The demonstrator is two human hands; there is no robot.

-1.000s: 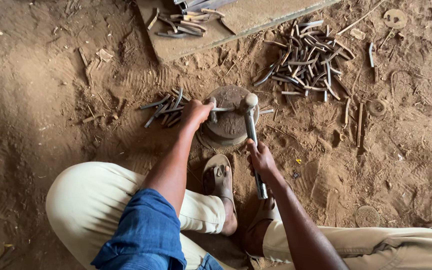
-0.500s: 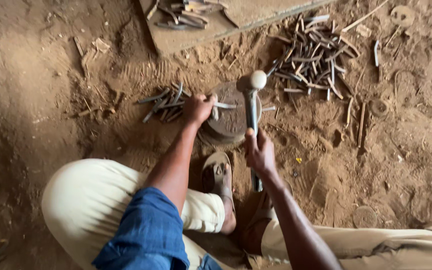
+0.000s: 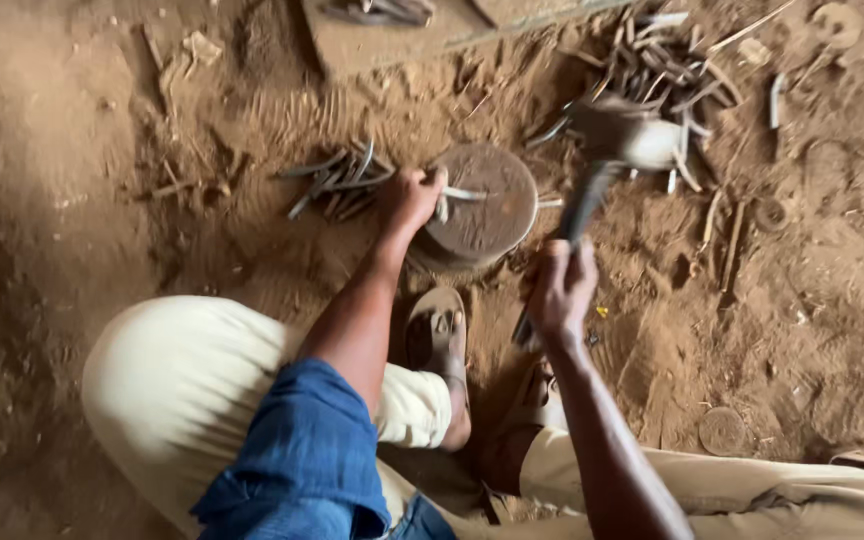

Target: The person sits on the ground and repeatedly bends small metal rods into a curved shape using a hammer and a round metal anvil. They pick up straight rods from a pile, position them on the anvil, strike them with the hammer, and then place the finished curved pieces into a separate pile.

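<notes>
The left hand (image 3: 410, 198) is closed around a metal strip (image 3: 460, 194), pinning it on a round block (image 3: 482, 202) set in the dirt floor (image 3: 102, 150). The right hand (image 3: 559, 288) is wrapped around the handle of a hammer (image 3: 612, 160), its blurred head raised above and to the right of the block. Beside the left hand lies a pile of strips (image 3: 337, 185); beyond the hammer is a bigger heap (image 3: 667, 75). A sandal (image 3: 437, 335) rests between the arms.
</notes>
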